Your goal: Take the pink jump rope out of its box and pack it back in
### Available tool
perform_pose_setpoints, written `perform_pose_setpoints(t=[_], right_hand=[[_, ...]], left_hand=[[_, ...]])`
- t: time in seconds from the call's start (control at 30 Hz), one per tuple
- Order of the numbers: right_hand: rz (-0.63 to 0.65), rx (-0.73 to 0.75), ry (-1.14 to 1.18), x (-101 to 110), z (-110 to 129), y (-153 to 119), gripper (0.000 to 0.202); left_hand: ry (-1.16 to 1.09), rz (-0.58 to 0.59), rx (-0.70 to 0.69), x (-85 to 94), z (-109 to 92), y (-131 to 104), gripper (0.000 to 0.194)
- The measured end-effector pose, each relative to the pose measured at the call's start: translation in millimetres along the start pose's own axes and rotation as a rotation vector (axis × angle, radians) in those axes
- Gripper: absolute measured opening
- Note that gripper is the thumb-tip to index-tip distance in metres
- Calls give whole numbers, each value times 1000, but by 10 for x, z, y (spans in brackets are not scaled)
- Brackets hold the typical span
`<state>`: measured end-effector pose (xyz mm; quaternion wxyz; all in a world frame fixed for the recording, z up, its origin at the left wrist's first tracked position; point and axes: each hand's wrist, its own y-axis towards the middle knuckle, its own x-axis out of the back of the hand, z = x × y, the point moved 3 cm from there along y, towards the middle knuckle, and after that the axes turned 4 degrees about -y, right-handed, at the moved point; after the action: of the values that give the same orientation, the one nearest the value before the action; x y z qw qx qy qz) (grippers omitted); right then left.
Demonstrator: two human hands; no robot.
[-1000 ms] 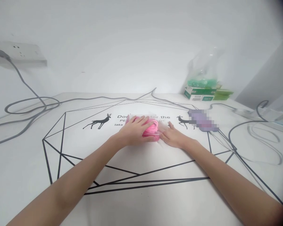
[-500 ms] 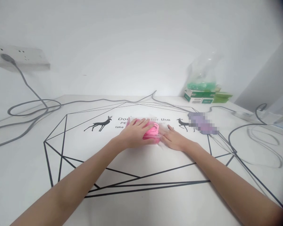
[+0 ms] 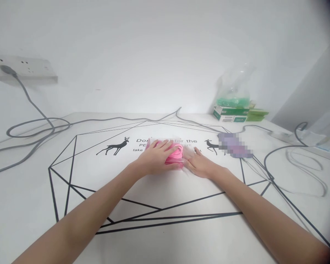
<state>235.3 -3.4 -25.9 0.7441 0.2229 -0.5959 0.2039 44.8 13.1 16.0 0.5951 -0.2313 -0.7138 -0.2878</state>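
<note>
left hand [image 3: 156, 158] flat, pressing pink cord bundle [image 3: 175, 153] in clear bag [image 3: 189, 149], tabletop [image 3: 165, 190] centre | right hand [image 3: 200, 165] flat on bag's right edge | risk: slick film slipping under palms, bundle bulging out, likely near side

Table cover [image 3: 79, 205] print: "Do…", "the", "take" legible; rest hidden by hands.
</note>
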Motion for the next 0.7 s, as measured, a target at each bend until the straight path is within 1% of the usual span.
perform_pose_setpoints(t=[0.13, 0.23, 0.33, 0.4, 0.53, 0.6, 0.7], right_hand=[[6, 10, 20, 10, -1, 4, 52], [-17, -1, 94, 38, -15, 2, 52], [-78, -32, 163, 68, -34, -8, 51], [-99, -55, 184, 67, -52, -13, 55], [-122, -132, 188, 34, -112, -8, 64], [-151, -171, 169, 25, -144, -2, 64], [-206, -191, 189, 27, -174, 1, 58]], left_hand=[[22, -7, -8, -2, 14, -4, 83], [42, -37, -17, -9, -18, -21, 80], [81, -83, 13, -46, -112, -25, 75], [103, -110, 28, -91, -203, -2, 75], [98, -132, 109, -179, -360, 90, 84], [86, -125, 148, -205, -416, 128, 85], [75, -127, 175, -226, -466, 147, 79]])
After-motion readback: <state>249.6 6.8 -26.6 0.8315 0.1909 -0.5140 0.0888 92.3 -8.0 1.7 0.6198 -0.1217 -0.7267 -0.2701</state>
